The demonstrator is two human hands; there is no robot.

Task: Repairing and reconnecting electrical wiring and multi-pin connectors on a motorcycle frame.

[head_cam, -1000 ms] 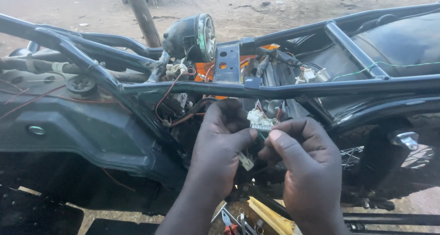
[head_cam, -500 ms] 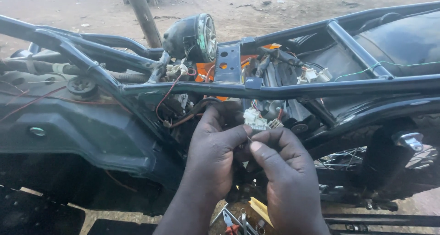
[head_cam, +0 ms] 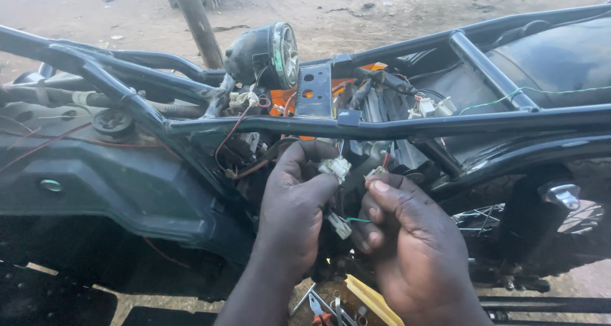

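A stripped motorcycle frame [head_cam: 394, 127] with black tubes lies across the view, its wiring exposed. My left hand [head_cam: 294, 210] pinches a white plastic wire connector [head_cam: 335, 167] between thumb and fingers, below the frame tube. My right hand [head_cam: 407, 243] is beside it, fingertips on a second small white connector [head_cam: 377, 171] and its wires. A third white connector [head_cam: 339, 225] with a green wire hangs between the two hands. Red and black wires run up into the frame.
A round headlight-like lamp [head_cam: 270, 55] sits on top of the frame. The dark fuel tank body [head_cam: 114, 173] is at the left, a spoked wheel [head_cam: 503, 218] at the right. Pliers and a yellow tool [head_cam: 369, 297] lie on the ground below. Sandy ground lies behind.
Both hands have shifted slightly; the left thumb and fingers now hold the white connector higher and in plain view, and the right hand has opened its fingers toward the wires.
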